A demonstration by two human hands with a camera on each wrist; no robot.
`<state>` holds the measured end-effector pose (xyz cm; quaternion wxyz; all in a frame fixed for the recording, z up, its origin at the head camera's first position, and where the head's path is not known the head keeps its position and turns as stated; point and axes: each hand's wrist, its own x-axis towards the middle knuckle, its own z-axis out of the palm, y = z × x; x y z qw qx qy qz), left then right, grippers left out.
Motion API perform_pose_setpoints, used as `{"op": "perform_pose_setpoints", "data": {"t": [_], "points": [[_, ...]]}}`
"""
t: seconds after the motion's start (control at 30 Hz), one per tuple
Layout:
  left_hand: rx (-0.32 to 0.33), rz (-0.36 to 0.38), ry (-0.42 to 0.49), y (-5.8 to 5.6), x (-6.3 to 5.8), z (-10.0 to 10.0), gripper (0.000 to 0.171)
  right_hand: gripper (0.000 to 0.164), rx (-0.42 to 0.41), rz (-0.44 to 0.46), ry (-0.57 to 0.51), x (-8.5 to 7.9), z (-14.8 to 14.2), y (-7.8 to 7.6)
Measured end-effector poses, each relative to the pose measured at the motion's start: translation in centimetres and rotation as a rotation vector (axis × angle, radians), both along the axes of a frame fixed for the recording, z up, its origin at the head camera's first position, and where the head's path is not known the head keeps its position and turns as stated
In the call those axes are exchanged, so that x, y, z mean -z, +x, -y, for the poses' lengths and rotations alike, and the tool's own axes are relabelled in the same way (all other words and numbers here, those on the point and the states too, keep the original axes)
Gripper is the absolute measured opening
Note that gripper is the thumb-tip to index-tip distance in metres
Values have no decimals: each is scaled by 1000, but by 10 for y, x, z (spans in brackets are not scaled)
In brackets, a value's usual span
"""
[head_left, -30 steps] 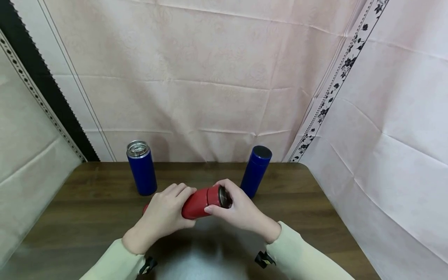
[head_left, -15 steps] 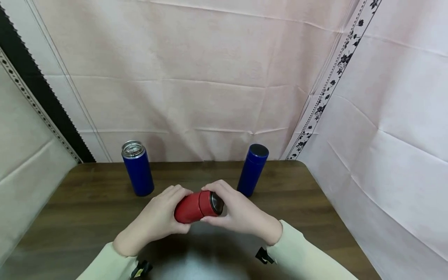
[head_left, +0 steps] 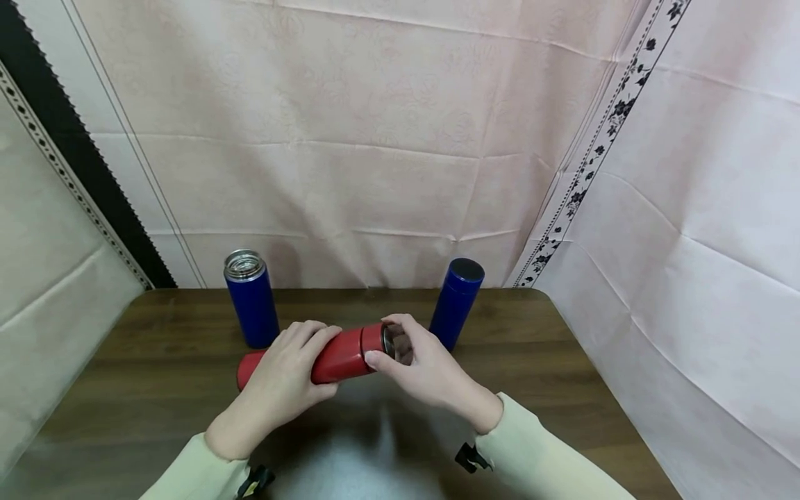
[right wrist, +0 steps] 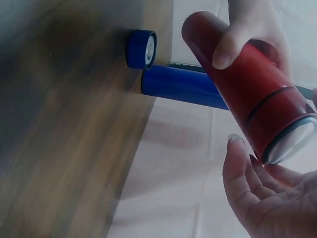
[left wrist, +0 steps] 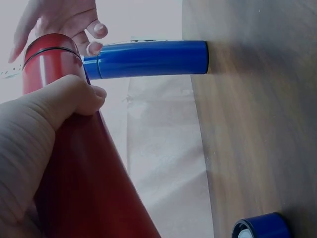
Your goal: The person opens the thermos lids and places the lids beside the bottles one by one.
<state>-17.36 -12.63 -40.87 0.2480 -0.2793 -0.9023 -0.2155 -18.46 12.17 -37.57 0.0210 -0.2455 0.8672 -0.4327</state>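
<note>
My left hand (head_left: pixel 284 378) grips a red vacuum flask (head_left: pixel 340 357) around its body and holds it nearly level above the table. The flask's capped end, with a dark rim and shiny top, points right. Around this red cap (right wrist: pixel 280 126) my right hand (head_left: pixel 431 371) stands with fingers spread and loosely bent. In the right wrist view the palm shows beneath the cap; light contact cannot be ruled out. Behind my left hand stands an uncapped blue flask (head_left: pixel 254 312) with a bare steel neck. A closed blue flask (head_left: pixel 457 304) stands upright behind my right hand.
A loose blue cap (right wrist: pixel 140 48) sits on the wooden table (head_left: pixel 156 389) near the uncapped flask; my left hand hides it in the head view. Pale cloth (head_left: pixel 375 139) hangs behind the table's back edge and along both sides.
Half a second ago the red flask's capped end tipped toward me; now the flask lies more sideways, its base showing at left. My right hand's fingers have loosened around the cap.
</note>
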Motion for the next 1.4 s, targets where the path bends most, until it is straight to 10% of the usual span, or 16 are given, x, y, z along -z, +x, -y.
{"op": "perform_pose_setpoints", "data": {"t": [0.87, 1.4], "points": [[1, 76, -46, -2, 4, 4, 76, 67, -206, -59, 41, 1, -8, -8], [-11, 64, -38, -1, 4, 4, 77, 56, -46, 50, 31, 6, -1, -6]]}}
